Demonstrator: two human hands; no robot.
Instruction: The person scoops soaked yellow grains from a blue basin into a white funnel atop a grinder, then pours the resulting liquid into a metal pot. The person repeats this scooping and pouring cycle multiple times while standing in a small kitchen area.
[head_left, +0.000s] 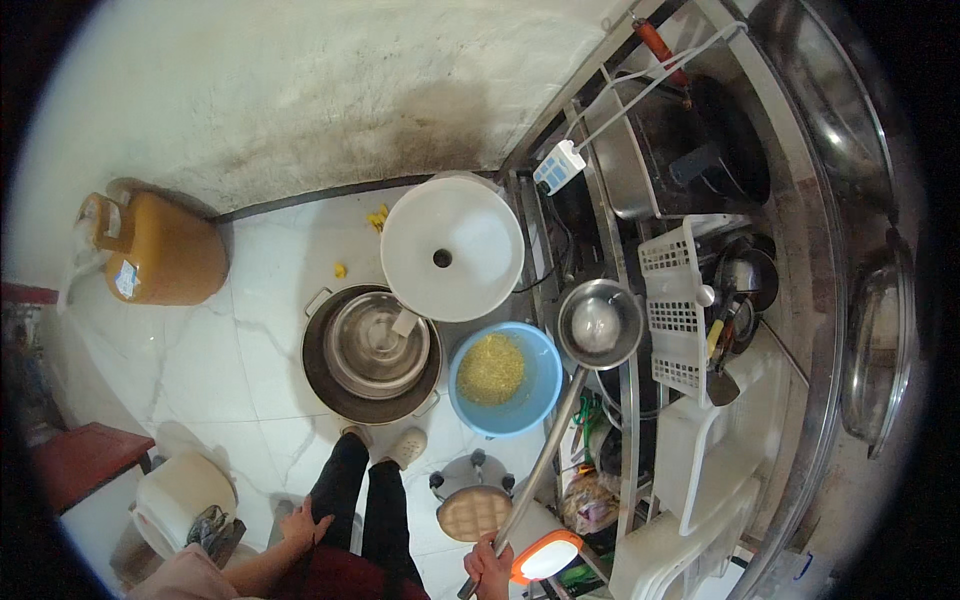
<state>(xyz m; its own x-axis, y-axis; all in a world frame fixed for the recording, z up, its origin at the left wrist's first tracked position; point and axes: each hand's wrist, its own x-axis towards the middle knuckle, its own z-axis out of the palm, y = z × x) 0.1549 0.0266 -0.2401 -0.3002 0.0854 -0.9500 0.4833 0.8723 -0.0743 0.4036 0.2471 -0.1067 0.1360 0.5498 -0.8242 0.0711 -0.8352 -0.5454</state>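
My right hand (489, 564) is closed around the lower handle of a long metal ladle (600, 324), whose round bowl is raised beside the shelf rack. My left hand (304, 525) rests on my left thigh and holds nothing visible. Between the ladle and a large metal pot (315, 375) stands a light blue plastic basin (546, 382) with a yellowish, grainy mass (491, 367) in it. Inside the pot sits a smaller steel pot (381, 341). A round white lid or disc with a dark central hole (457, 217) lies behind the basin, partly above the pot's rim.
A metal shelf rack on the right bears a white perforated basket (671, 315) and white plastic tubs (679, 457). A small wheeled stool (475, 514) stands near my feet. A yellow jug (169, 247) is by the wall; a white bucket (180, 487) stands at lower left.
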